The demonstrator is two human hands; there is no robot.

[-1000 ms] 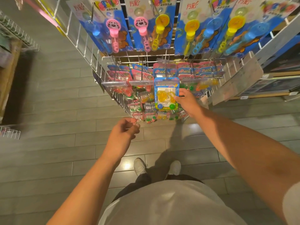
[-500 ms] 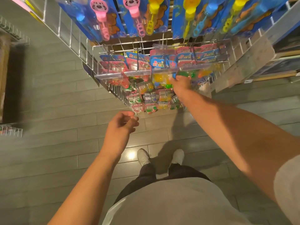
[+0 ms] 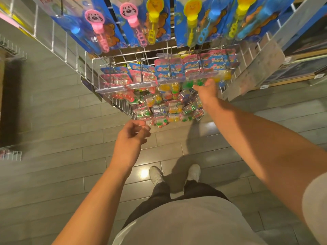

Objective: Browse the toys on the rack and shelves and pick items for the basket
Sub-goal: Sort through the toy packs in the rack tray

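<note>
Toy packs (image 3: 169,76) hang on the wire rack (image 3: 74,55) ahead — your right hand (image 3: 206,91) reaches among them, grip hidden, can't tell. Your left hand (image 3: 131,137) hovers loosely curled, empty. No basket in sight — nothing picked yet, I'd judge.

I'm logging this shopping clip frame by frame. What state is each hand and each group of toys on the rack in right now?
right hand: reaching among the hanging packets, fingers hidden, grip unclear
left hand: loosely curled below the rack, holding nothing
small toy packets: hanging on the pegs in rows
bubble wand cards: hanging on the upper row, untouched
wire rack: stocked, fixed in place
</note>
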